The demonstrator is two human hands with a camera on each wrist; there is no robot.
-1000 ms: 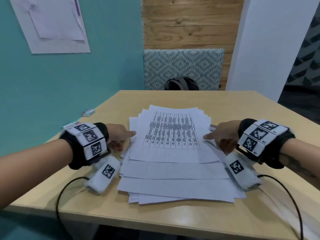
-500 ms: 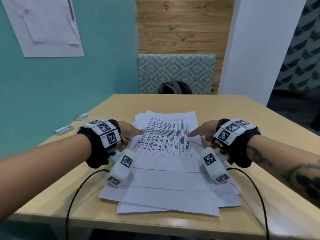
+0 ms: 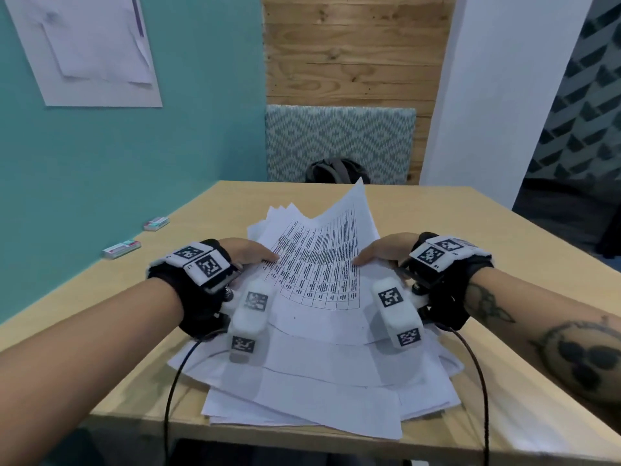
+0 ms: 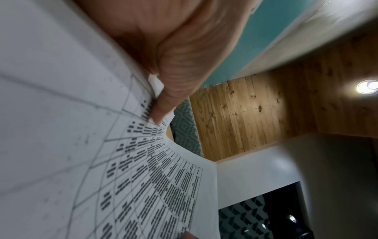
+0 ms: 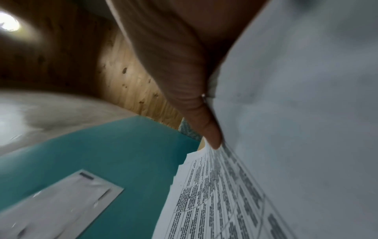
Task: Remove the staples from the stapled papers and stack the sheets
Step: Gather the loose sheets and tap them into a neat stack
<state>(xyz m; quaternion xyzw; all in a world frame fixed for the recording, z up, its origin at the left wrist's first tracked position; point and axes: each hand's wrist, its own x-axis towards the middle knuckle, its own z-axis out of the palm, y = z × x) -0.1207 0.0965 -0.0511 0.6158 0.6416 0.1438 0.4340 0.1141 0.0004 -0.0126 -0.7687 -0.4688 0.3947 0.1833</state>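
1. The top sheet point(image 3: 319, 264) is pinched at both sides by the left hand point(image 3: 250, 253) and the right hand point(image 3: 383, 252).
2. It is bowed above the loose pile point(image 3: 302, 381) on the table point(image 3: 504, 264), probably for squaring.

— What's on the desk point(image 3: 524, 331)?
— Centre frame, a loose fanned pile of papers point(image 3: 302, 395) overhanging the near edge; at left, two small boxes point(image 3: 121, 249) point(image 3: 156, 223) near the wall.
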